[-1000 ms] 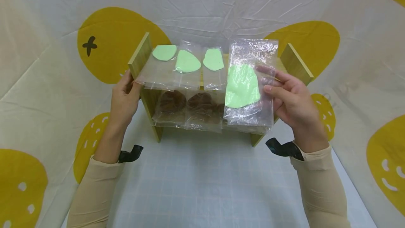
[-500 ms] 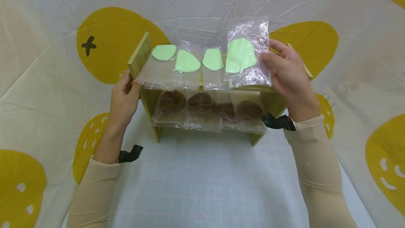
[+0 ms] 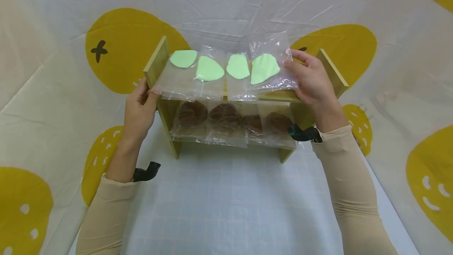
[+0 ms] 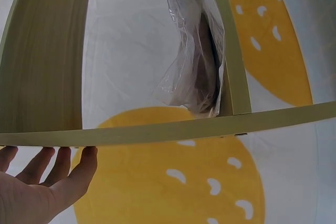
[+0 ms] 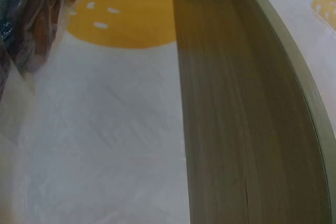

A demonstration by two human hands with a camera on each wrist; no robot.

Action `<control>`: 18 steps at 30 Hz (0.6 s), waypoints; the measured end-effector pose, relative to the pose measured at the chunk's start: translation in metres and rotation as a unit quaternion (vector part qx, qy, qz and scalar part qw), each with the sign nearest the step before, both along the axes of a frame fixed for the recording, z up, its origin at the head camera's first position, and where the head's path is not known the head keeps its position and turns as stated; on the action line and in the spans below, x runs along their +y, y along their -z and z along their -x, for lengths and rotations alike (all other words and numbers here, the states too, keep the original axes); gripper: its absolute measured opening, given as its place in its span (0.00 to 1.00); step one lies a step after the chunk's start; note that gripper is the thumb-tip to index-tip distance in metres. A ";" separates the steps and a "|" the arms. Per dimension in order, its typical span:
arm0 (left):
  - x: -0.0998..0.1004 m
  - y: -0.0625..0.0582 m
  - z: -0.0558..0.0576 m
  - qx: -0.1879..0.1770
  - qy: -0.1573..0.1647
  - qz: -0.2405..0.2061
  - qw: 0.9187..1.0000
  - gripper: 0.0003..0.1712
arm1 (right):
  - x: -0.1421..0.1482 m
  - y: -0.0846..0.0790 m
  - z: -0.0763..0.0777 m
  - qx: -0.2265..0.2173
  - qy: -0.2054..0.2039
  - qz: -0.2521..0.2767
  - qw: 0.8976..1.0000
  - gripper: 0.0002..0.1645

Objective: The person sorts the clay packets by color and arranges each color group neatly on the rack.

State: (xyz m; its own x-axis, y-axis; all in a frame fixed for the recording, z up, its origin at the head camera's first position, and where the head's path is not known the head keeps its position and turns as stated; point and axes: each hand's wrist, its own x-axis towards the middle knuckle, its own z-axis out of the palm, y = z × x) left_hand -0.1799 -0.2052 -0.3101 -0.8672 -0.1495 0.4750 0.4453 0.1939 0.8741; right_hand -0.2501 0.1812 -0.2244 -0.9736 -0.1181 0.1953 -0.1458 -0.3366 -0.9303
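Note:
A two-tier wooden shelf (image 3: 279, 96) stands ahead of me. My left hand (image 3: 139, 109) is at its left side panel (image 4: 142, 133); the left wrist view shows the fingertips against the panel's outer face. My right hand (image 3: 313, 80) pinches the right edge of a clear plastic bag (image 3: 269, 46) between thumb and fingers. Inside that bag is a flat pale green piece (image 3: 264, 68). The bag is over the right part of the upper tier; whether its underside touches the board cannot be told. In the right wrist view the right hand is hidden.
Several bags with flat green pieces (image 3: 210, 69) lie side by side on the upper tier. Bags with round brown pieces (image 3: 225, 115) line the lower tier. The right side panel (image 3: 332, 71) rises beside my right hand. A pale checked surface (image 3: 226, 204) extends in front.
My right hand has carried the green-piece bag up and back from in front of the shelf, then lowered it over the upper tier's right part. The left hand stays at the side panel.

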 end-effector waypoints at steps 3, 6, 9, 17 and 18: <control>0.000 -0.001 0.000 0.001 -0.004 0.006 1.000 0.26 | -0.002 0.001 0.000 0.002 0.010 -0.010 1.000 0.23; 0.000 -0.002 0.001 0.002 -0.008 0.008 1.000 0.26 | -0.004 0.002 0.001 0.011 0.015 -0.013 1.000 0.22; 0.000 -0.002 0.001 0.002 -0.012 0.009 1.000 0.26 | -0.006 0.003 0.002 0.023 0.019 -0.013 0.999 0.22; 0.000 -0.001 0.001 0.008 -0.002 -0.003 1.000 0.26 | -0.008 0.001 0.000 0.039 0.077 -0.051 0.995 0.27; 0.000 0.000 0.001 0.009 -0.002 -0.004 1.000 0.26 | -0.008 0.000 0.000 0.039 0.086 -0.057 0.994 0.27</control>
